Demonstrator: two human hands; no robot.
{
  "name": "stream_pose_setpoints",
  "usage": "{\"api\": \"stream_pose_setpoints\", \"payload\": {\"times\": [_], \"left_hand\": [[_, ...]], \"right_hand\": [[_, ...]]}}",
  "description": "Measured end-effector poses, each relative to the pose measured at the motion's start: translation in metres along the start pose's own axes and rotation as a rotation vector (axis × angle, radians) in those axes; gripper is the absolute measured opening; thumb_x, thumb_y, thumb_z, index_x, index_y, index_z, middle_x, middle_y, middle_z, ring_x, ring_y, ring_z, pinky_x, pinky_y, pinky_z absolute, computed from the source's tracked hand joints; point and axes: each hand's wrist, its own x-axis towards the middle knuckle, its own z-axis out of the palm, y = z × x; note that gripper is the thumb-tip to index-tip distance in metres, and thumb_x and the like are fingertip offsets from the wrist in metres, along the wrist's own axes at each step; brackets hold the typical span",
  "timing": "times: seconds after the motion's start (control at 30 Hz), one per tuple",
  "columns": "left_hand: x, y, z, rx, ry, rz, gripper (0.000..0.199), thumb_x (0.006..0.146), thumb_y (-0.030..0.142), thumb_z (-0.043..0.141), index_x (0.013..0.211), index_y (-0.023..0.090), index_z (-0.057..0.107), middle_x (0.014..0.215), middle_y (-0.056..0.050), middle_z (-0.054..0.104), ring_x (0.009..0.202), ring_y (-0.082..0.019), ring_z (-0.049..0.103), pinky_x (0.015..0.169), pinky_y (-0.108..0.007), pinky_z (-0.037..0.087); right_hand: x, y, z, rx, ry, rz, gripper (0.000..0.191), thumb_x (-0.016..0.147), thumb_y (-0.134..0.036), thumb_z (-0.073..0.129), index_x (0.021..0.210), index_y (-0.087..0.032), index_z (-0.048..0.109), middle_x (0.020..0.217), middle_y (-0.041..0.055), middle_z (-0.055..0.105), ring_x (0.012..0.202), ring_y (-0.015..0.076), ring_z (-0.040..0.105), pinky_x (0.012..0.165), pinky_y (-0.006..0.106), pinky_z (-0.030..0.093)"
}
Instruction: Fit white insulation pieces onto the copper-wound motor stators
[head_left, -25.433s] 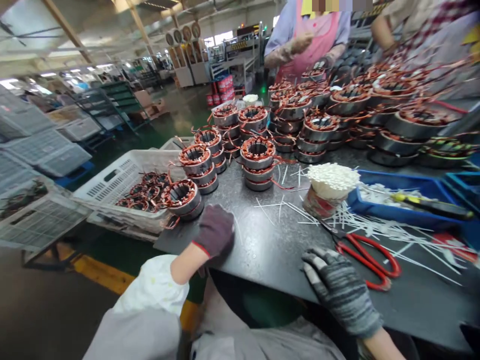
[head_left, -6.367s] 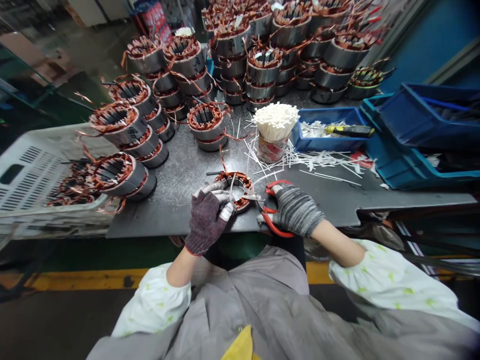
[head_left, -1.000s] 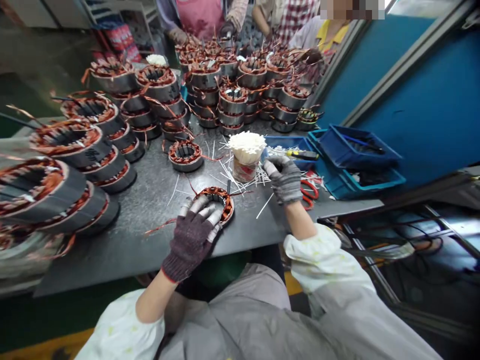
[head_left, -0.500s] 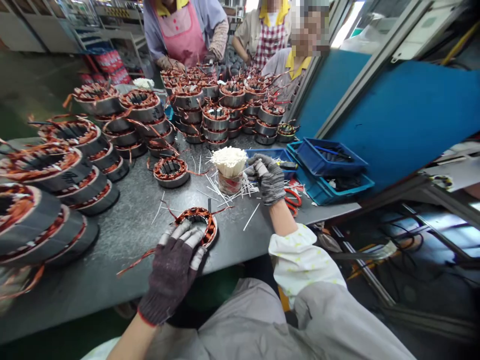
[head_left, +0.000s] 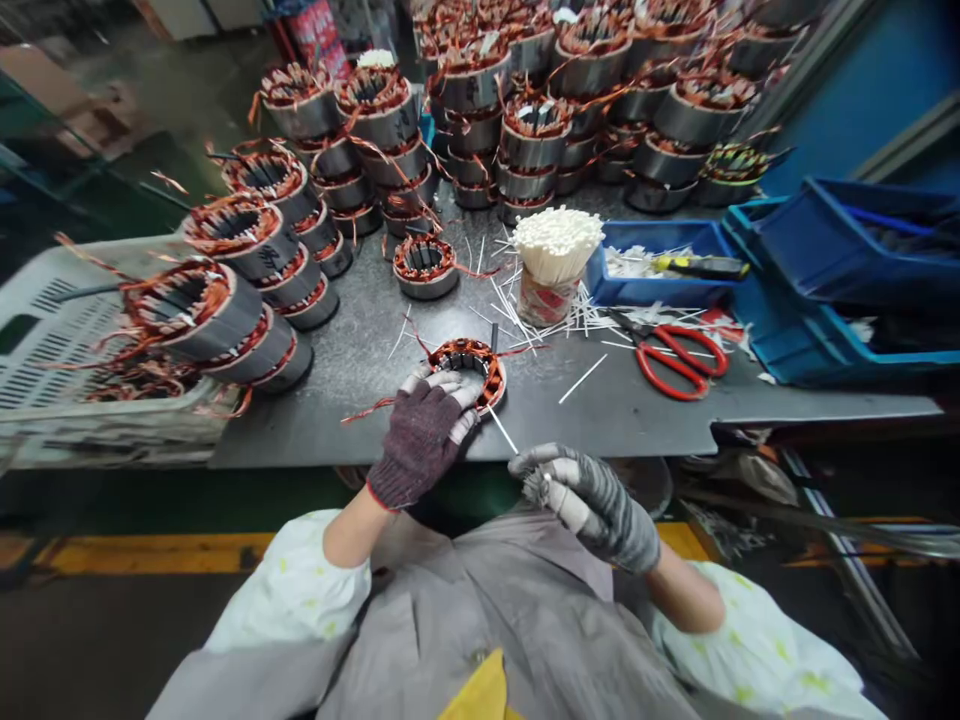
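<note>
A copper-wound stator ring (head_left: 493, 378) lies near the table's front edge. My left hand (head_left: 427, 430), in a dark purple glove with pale fingertips, is closed on the ring's left side, its fingers over the rim. My right hand (head_left: 589, 505), in a grey striped glove, is pinched round a thin white stick (head_left: 502, 430) at the table's front edge. The stick's far end reaches the ring's lower right side. Behind stands a round container (head_left: 547, 300) packed with upright white sticks (head_left: 559, 240).
Another stator (head_left: 425, 268) sits behind the ring; stacked stators (head_left: 255, 250) rise at left and back. Red-handled scissors (head_left: 679, 365), a blue tray (head_left: 660, 290) holding a yellow cutter (head_left: 701, 266), and larger blue bins (head_left: 847, 350) are at right. A pale crate (head_left: 45, 340) stands left.
My right hand has come back from beside the stick container to the table's front edge, now with a white stick. My left hand stays on the ring. The view has tilted down.
</note>
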Motion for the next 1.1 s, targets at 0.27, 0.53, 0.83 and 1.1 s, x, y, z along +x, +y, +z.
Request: {"api": "stream_pose_setpoints", "payload": {"times": [0.27, 0.53, 0.83, 1.1], "left_hand": [[0.003, 0.009, 0.001, 0.039, 0.09, -0.043, 0.031, 0.102, 0.028, 0.052, 0.129, 0.017, 0.061, 0.127, -0.011, 0.073, 0.126, -0.026, 0.063, 0.116, -0.048, 0.041], [0.004, 0.011, 0.007, 0.06, 0.113, -0.11, 0.03, 0.104, 0.026, 0.045, 0.126, 0.015, 0.063, 0.124, -0.012, 0.074, 0.123, -0.026, 0.065, 0.114, -0.048, 0.042], [0.011, 0.018, 0.014, -0.122, 0.301, -0.192, 0.018, 0.101, 0.03, 0.057, 0.114, 0.025, 0.069, 0.111, -0.002, 0.079, 0.112, -0.021, 0.069, 0.11, -0.044, 0.042], [0.007, 0.019, 0.005, 0.007, 0.204, -0.047, 0.028, 0.096, 0.026, 0.06, 0.122, 0.026, 0.07, 0.109, -0.003, 0.079, 0.118, -0.025, 0.067, 0.115, -0.051, 0.036]], "right_hand": [[0.014, 0.002, 0.001, -0.098, -0.009, 0.027, 0.021, 0.101, -0.019, 0.049, 0.104, -0.022, 0.07, 0.102, 0.0057, 0.077, 0.092, 0.0158, 0.075, 0.086, 0.028, 0.061], [0.027, 0.011, 0.01, -0.063, 0.071, 0.129, 0.023, 0.1, -0.026, 0.053, 0.107, -0.023, 0.074, 0.107, 0.0067, 0.078, 0.096, 0.0186, 0.075, 0.089, 0.032, 0.061], [0.068, 0.021, 0.034, 0.582, 0.376, 0.608, 0.031, 0.076, -0.046, 0.082, 0.089, -0.023, 0.067, 0.057, -0.0049, 0.064, 0.048, 0.0133, 0.057, 0.047, 0.026, 0.048], [0.071, 0.024, 0.032, 0.195, 0.38, 0.49, 0.02, 0.077, -0.041, 0.073, 0.079, -0.022, 0.071, 0.074, 0.0021, 0.074, 0.066, 0.0165, 0.066, 0.065, 0.03, 0.057]]}}
